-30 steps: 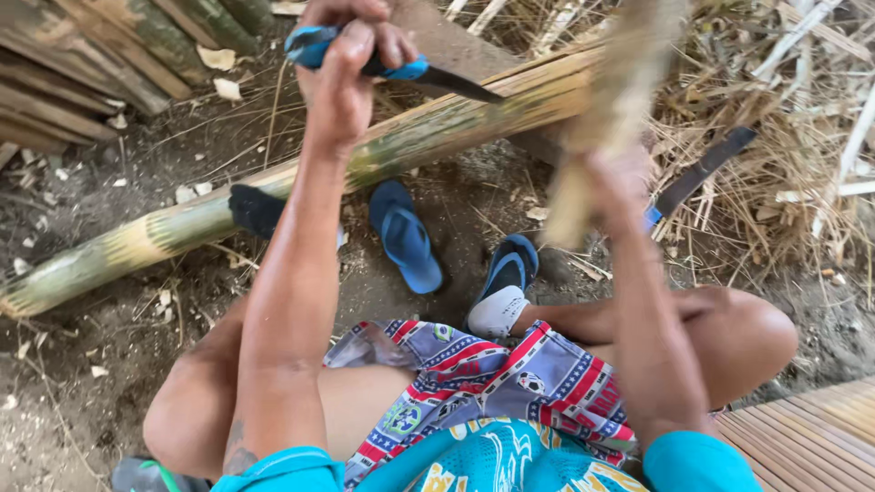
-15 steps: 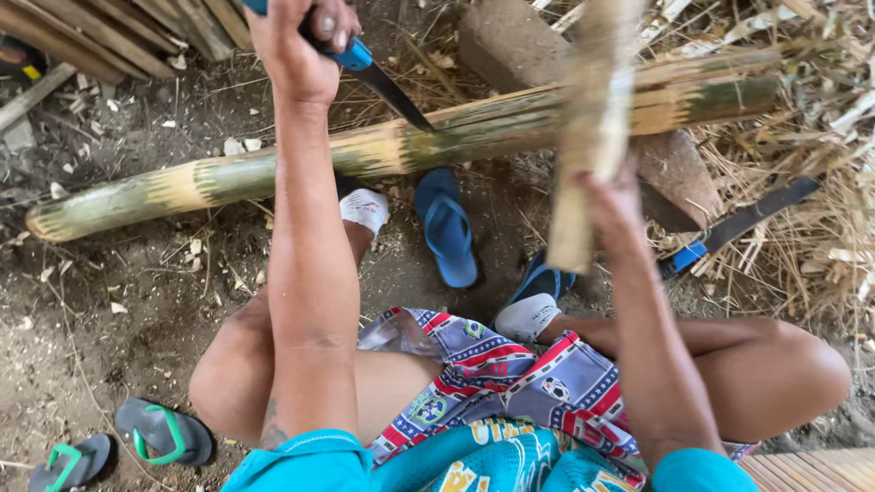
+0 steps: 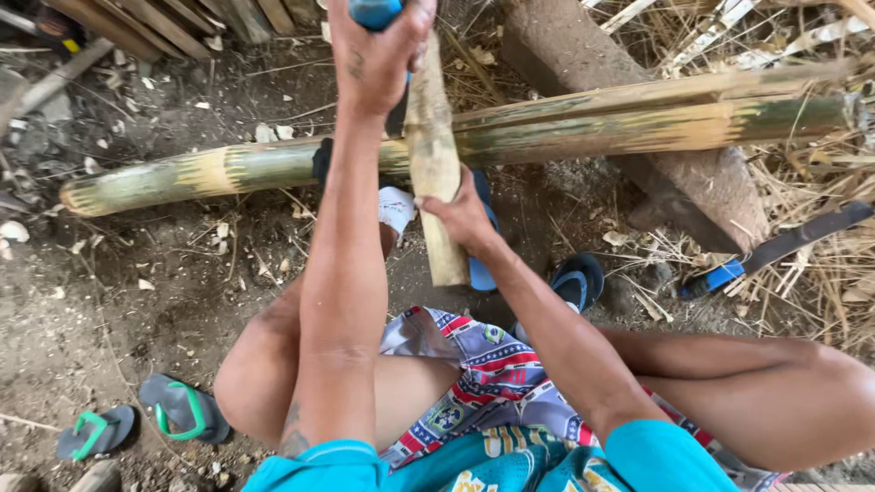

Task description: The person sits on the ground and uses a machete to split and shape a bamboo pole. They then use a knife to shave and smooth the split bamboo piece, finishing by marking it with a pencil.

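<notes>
My left hand [image 3: 376, 50] is raised at the top of the view, closed around the blue handle of a knife [image 3: 375, 13]; the dark blade drops behind the wrist. My right hand [image 3: 462, 216] grips a short split bamboo piece [image 3: 433, 155], held upright between my knees. The blade sits against the upper part of that piece. Behind it a long green-and-yellow bamboo pole [image 3: 583, 128] lies across the dirt.
A thick log [image 3: 702, 173] runs under the pole at the right. A second blue-handled blade [image 3: 775, 251] lies on dry straw at the right. Blue sandals [image 3: 574, 282] are on my feet; a green-strapped pair [image 3: 137, 419] lies at the lower left. Bamboo slats [image 3: 182, 14] are stacked at the top left.
The split bamboo piece has moved left, from beside the knife to under it. My left hand has risen higher in the view, and the view has shifted right.
</notes>
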